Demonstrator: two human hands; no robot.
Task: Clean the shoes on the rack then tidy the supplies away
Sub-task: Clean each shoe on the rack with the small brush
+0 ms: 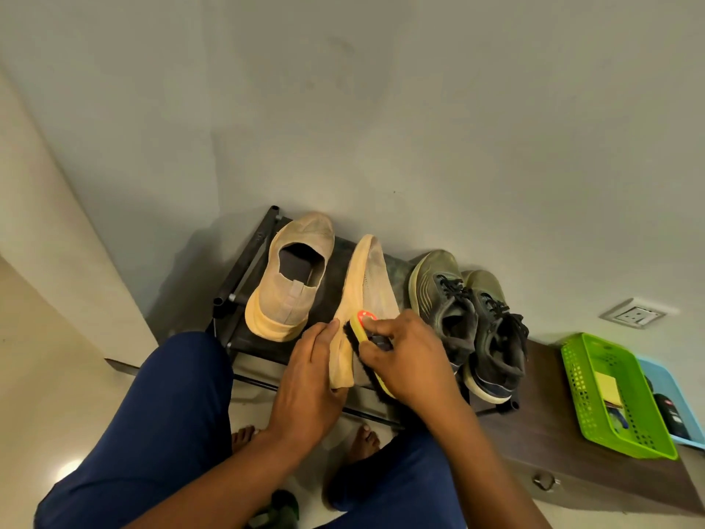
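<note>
left hand (305, 379) gripping tan slip-on shoe (362, 299) tipped sideways | right hand (408, 360) wrapped round yellow brush (360, 330), bristles on shoe | over shoe rack (244, 276)

Dim, warm indoor light with a greenish cast; soft shadows fall left of the rack (244, 276) onto the wall (419, 108). A glare spot marks the floor (68, 469) at lower left. Wide-angle distortion bends the frame edges, and detail is slightly soft throughout.

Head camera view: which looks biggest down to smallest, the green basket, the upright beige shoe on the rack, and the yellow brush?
1. Green basket, though nearer the camera.
2. Upright beige shoe, close behind.
3. Yellow brush, mostly hidden by the right hand.
</note>
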